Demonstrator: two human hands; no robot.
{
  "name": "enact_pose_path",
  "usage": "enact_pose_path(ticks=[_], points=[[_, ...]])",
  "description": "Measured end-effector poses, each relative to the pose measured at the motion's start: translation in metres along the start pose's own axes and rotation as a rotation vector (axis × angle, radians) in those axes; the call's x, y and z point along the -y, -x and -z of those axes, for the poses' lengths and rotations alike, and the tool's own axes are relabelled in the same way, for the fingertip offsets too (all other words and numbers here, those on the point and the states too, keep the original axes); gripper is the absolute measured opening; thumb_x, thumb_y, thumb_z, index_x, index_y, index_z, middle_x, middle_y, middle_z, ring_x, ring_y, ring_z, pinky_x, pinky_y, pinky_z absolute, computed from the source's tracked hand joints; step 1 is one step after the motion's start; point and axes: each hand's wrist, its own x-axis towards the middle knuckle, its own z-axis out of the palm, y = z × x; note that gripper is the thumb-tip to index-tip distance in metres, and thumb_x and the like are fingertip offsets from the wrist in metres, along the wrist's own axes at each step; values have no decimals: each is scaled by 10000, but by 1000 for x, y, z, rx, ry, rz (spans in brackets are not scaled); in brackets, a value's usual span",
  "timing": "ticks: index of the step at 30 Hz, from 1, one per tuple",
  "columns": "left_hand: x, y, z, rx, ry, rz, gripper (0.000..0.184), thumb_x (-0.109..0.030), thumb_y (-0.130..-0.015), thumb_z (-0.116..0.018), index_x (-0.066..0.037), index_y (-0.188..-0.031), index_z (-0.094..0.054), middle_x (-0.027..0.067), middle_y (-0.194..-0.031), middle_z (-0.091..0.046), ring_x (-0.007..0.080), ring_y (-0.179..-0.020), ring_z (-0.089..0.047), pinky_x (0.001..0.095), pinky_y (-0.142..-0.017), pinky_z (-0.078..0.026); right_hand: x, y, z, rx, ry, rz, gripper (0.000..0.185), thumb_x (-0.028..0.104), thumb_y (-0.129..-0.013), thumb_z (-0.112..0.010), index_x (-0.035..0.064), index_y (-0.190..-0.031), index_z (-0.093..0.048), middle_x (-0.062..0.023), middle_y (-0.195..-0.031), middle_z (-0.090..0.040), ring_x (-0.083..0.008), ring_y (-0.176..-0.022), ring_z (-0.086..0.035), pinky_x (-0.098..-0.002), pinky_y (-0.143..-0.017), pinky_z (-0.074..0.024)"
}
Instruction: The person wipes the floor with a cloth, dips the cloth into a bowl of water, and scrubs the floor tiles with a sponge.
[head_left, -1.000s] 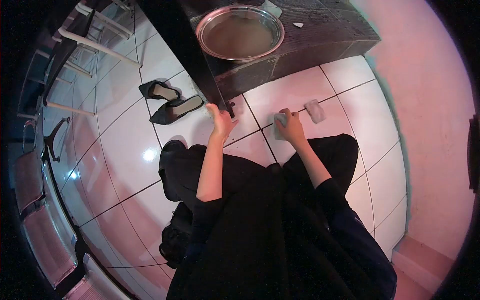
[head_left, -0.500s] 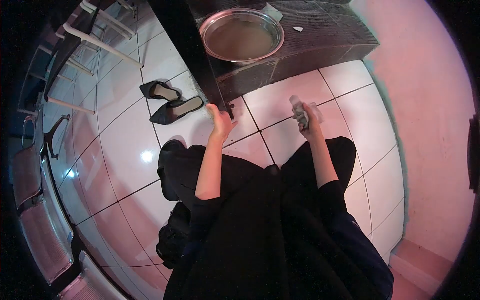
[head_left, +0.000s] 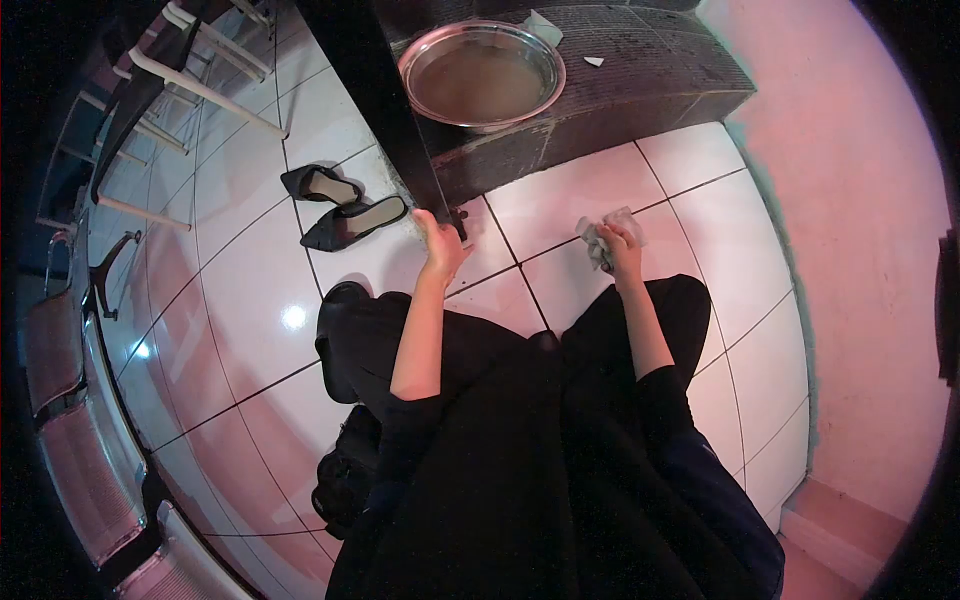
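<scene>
My right hand [head_left: 624, 258] is closed around a crumpled greyish-white cloth [head_left: 598, 250], thin and partly see-through at its edge, above the tiled floor. Whether it is fabric or tissue I cannot tell. My left hand [head_left: 443, 245] is raised with the fingers apart and nothing visible in it. It is beside the lower end of a black upright panel [head_left: 385, 100] with a small dark fitting [head_left: 459, 222]; contact is unclear. Ahead, a round metal basin [head_left: 409, 100] of murky brownish water stands on a dark tiled step [head_left: 600, 130].
Black pointed shoes [head_left: 350, 222] lie on the white floor tiles [head_left: 240, 300] left of the panel. White scraps [head_left: 593, 61] are on the step. Metal seats [head_left: 90, 460] and chair legs [head_left: 210, 90] line the left. A pink wall [head_left: 860, 250] bounds the right.
The cloth in my right hand has shifted and bunched differently, with its pale edge now higher above the fingers. My left hand has barely moved.
</scene>
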Motion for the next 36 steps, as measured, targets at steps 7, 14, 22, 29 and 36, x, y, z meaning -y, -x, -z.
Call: enact_pose_path(ticks=[7,14,22,29,36], points=[[-15,36,-35,19,-131,-54,1106,-917,-634,-175,-219,-1453,84,108,-1514,60,293,-1396,17,620,-1057,-109,-33,-41,-11,-95,351,256,366,325,-733,-759,37,-913,-623,-80,-813,-635,-148,-650,-607,-278,-580,-493],[-15,38,-40,12,-108,-98,1172,-913,-635,-197,-84,-1448,-42,152,-1502,-49,301,-1386,-15,645,-1046,-83,-39,-20,-34,-88,545,772,370,303,-731,-756,-2,-863,-594,-122,-803,-634,-205,-685,-608,-304,-634,-482],[-11,24,-26,11,-52,-50,1140,-904,-652,-180,-107,-1455,-43,127,-1512,-40,300,-1390,-13,652,-1044,-78,-52,-28,-34,-162,495,714,366,275,-729,-754,-3,-884,-573,-149,-848,-635,-269,-818,-613,-352,-748,-466],[-21,48,-46,33,-168,-101,1171,-914,-635,-165,-110,-1455,66,128,-1514,112,291,-1394,92,647,-1047,-80,-48,-37,-37,-244,471,579,349,265,-711,-761,18,-866,-570,-202,-839,-601,-328,-845,-600,-380,-757,-470],[-19,46,-46,20,-157,-76,1135,-914,-636,-159,-163,-1448,96,107,-1517,110,292,-1393,103,638,-1048,-83,-39,-33,-27,-124,647,753,391,311,-720,-746,6,-891,-569,-205,-831,-601,-366,-853,-576,-419,-746,-463]])
